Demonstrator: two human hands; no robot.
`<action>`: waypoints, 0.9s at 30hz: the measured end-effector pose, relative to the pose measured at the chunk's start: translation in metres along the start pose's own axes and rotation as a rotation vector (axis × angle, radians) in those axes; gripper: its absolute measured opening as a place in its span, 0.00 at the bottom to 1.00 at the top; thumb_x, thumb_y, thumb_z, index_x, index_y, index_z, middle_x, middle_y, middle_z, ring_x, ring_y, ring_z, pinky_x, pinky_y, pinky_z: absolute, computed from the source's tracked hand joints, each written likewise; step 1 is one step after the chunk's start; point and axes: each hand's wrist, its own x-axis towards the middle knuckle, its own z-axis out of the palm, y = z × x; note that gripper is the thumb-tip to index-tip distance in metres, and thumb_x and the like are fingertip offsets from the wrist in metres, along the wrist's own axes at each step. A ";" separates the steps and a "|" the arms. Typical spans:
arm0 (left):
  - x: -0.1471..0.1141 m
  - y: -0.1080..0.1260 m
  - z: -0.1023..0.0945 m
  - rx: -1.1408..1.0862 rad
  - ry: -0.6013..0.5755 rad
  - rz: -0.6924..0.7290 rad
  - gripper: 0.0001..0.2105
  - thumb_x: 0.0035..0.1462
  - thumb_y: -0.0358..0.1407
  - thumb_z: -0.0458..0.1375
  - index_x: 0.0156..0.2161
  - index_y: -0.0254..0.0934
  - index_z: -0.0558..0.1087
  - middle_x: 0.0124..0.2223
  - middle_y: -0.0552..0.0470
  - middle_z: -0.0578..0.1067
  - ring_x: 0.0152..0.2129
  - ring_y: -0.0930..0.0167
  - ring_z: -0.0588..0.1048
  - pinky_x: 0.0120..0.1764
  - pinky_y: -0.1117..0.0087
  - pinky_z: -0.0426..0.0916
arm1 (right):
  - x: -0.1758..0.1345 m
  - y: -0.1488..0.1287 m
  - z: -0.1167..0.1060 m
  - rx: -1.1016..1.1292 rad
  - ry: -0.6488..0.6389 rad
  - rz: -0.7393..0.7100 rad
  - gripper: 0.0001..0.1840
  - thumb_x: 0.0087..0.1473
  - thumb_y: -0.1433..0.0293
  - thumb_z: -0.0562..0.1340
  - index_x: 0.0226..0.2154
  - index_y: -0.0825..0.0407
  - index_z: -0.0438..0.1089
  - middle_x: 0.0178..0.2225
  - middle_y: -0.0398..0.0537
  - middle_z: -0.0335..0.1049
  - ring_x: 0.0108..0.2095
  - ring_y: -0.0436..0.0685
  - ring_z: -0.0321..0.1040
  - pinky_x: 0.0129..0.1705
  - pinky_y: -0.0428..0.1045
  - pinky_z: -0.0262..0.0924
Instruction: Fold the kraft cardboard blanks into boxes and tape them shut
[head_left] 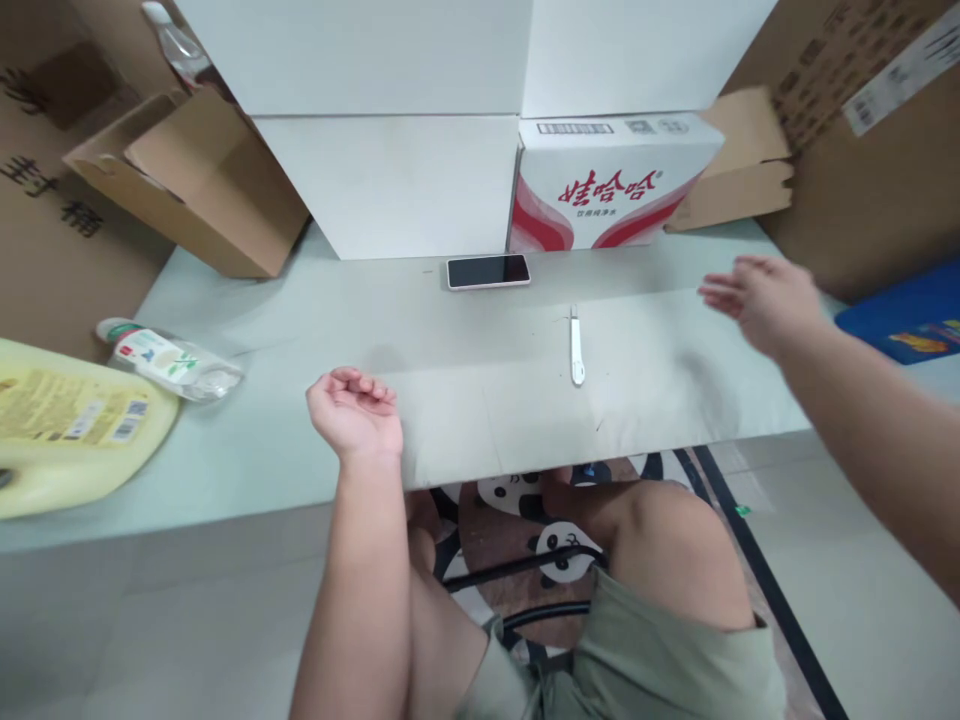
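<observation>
My left hand (355,412) rests palm up at the front of the table, fingers loosely curled, nothing in it. Over the table's right side hovers my right hand (772,298), fingers stretched out and holding nothing. Between the two, closer to the right hand, lies a small white-handled tool (576,352) with a thin metal tip pointing away from me; I cannot tell its exact kind. A phone (488,271) with a dark screen lies flat behind it, in front of the white boxes.
Stacked white boxes (420,185) and a red-and-white carton (615,185) line the back. On the left are an open cardboard box (217,190), a lying clear bottle (176,362) and a yellow jug (82,430). A blue package (907,310) sits at right.
</observation>
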 end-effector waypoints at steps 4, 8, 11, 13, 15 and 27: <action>0.002 0.000 0.001 -0.031 -0.018 -0.029 0.13 0.58 0.38 0.49 0.23 0.38 0.61 0.19 0.59 0.57 0.13 0.78 0.57 0.19 0.76 0.53 | -0.055 0.046 0.043 -0.292 -0.240 -0.099 0.13 0.50 0.66 0.64 0.41 0.46 0.69 0.40 0.50 0.79 0.42 0.62 0.79 0.53 0.66 0.72; 0.002 -0.002 -0.003 -0.039 -0.025 -0.058 0.14 0.59 0.37 0.46 0.23 0.38 0.62 0.19 0.58 0.58 0.13 0.77 0.59 0.19 0.75 0.53 | -0.075 0.058 0.072 -0.627 -0.383 -0.378 0.14 0.52 0.64 0.62 0.42 0.47 0.73 0.46 0.53 0.79 0.46 0.65 0.77 0.55 0.66 0.69; 0.002 0.001 -0.009 -0.047 -0.021 -0.061 0.14 0.59 0.37 0.46 0.23 0.38 0.62 0.19 0.58 0.58 0.13 0.77 0.59 0.19 0.76 0.53 | -0.069 0.043 0.104 -0.731 -0.422 -0.493 0.18 0.53 0.62 0.61 0.46 0.48 0.75 0.48 0.55 0.78 0.47 0.68 0.76 0.54 0.66 0.69; 0.003 0.005 -0.013 -0.059 -0.013 -0.057 0.14 0.59 0.37 0.46 0.23 0.38 0.62 0.19 0.58 0.58 0.13 0.78 0.59 0.19 0.76 0.53 | -0.060 0.030 0.134 -0.772 -0.433 -0.572 0.20 0.53 0.63 0.61 0.49 0.49 0.75 0.50 0.56 0.77 0.49 0.69 0.75 0.54 0.67 0.68; 0.006 0.007 -0.016 -0.072 -0.013 -0.050 0.14 0.59 0.38 0.47 0.23 0.38 0.62 0.19 0.58 0.58 0.13 0.78 0.59 0.19 0.76 0.53 | -0.050 0.020 0.167 -0.800 -0.444 -0.674 0.22 0.53 0.66 0.60 0.51 0.48 0.74 0.53 0.56 0.76 0.52 0.71 0.74 0.57 0.68 0.66; 0.019 0.010 -0.018 -0.132 -0.035 -0.065 0.12 0.58 0.40 0.50 0.25 0.38 0.64 0.20 0.57 0.60 0.14 0.77 0.59 0.19 0.75 0.55 | -0.025 0.032 0.254 -0.776 -0.493 -0.973 0.25 0.59 0.70 0.53 0.55 0.50 0.75 0.60 0.51 0.71 0.61 0.65 0.68 0.64 0.63 0.62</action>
